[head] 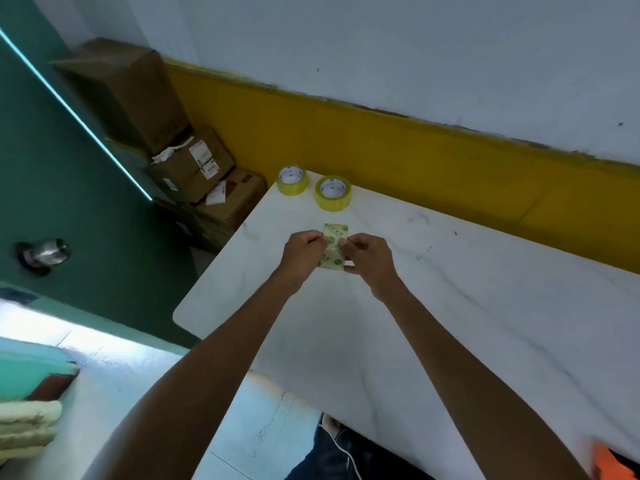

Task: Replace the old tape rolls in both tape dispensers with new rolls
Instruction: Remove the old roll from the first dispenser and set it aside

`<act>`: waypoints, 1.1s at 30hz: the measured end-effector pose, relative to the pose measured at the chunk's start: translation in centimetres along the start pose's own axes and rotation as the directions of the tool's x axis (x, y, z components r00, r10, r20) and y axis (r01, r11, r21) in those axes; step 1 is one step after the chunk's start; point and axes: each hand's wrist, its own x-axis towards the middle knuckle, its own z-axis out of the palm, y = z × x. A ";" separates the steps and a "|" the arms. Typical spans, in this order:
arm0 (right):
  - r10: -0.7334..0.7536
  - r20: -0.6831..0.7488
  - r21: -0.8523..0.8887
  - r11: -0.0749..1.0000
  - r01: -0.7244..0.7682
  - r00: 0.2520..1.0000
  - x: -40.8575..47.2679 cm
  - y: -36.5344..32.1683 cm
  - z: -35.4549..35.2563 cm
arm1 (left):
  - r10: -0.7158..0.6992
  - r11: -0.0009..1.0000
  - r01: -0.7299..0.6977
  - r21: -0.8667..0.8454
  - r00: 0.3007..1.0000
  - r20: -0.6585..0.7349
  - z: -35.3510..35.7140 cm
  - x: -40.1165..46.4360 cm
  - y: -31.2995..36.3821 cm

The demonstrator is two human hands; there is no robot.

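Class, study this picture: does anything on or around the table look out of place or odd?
No dispenser is clearly visible. Both hands hold a tape roll above the white table, and two yellow rolls lie flat at its far corner.

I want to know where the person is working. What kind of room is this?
Probably a storeroom or packing corner. Taped cardboard boxes with shipping labels are stacked by the wall, two yellow tape rolls lie on a white table, and a green door is close by.
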 end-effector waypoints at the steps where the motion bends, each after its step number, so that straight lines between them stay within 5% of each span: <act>1: 0.009 -0.014 0.006 1.000 -0.009 1.000 1.1 -0.2 -0.2 | -0.004 1.000 0.004 0.008 1.000 0.013 0.3 1.1 0.5; 17: 0.198 -0.325 0.049 0.980 -0.192 0.925 12.1 0.6 -4.1 | -0.026 0.982 -0.049 0.181 0.921 0.389 7.0 14.6 3.0; 26: 0.235 -0.395 -0.012 0.965 -0.260 0.888 18.2 1.4 -4.8 | 0.050 0.953 -0.169 0.250 0.906 0.421 9.9 21.7 1.9; 29: 0.258 -0.382 -0.087 0.946 -0.313 0.887 19.7 2.2 -5.4 | 0.190 0.862 -0.372 0.345 0.868 0.460 10.8 23.7 1.5; 33: 0.305 -0.486 -0.001 0.937 -0.350 0.819 20.6 4.0 -6.0 | 0.314 0.540 -0.669 0.510 0.723 0.616 12.9 24.7 1.2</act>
